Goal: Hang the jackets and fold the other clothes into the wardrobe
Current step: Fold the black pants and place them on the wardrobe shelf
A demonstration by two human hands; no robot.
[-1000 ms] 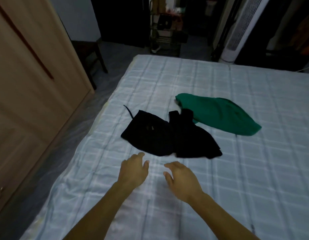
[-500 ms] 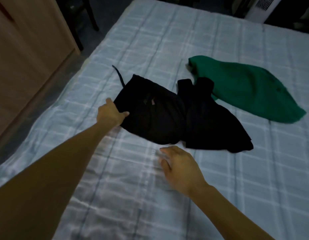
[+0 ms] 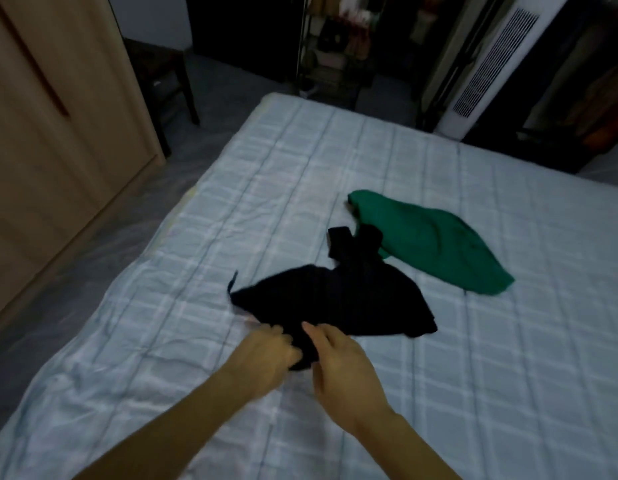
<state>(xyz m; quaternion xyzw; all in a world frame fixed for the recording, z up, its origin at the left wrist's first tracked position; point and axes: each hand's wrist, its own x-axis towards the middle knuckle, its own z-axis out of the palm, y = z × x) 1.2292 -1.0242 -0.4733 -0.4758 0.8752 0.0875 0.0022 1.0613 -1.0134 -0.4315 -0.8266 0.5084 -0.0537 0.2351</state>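
Two bare forearms are extended side by side over the bed [image 3: 508, 375], and the hands are brought together at the 6 o'clock edge of the black garment [image 3: 338, 299]. The left hand [image 3: 266, 351] is curled round a bunched fold of that edge. The right hand [image 3: 338, 362] is closed on the same fold from the other side, thumb raised, though the fingers are softened by blur. The black garment is spread on the checked sheet, with the green garment [image 3: 428, 244] touching it at 2 o'clock. The wardrobe [image 3: 58, 133] is seen at 9 o'clock. Compared with half a second earlier, the left hand is no longer stretched to the garment's 9 o'clock corner, and the right hand is no longer laid open on the sheet.
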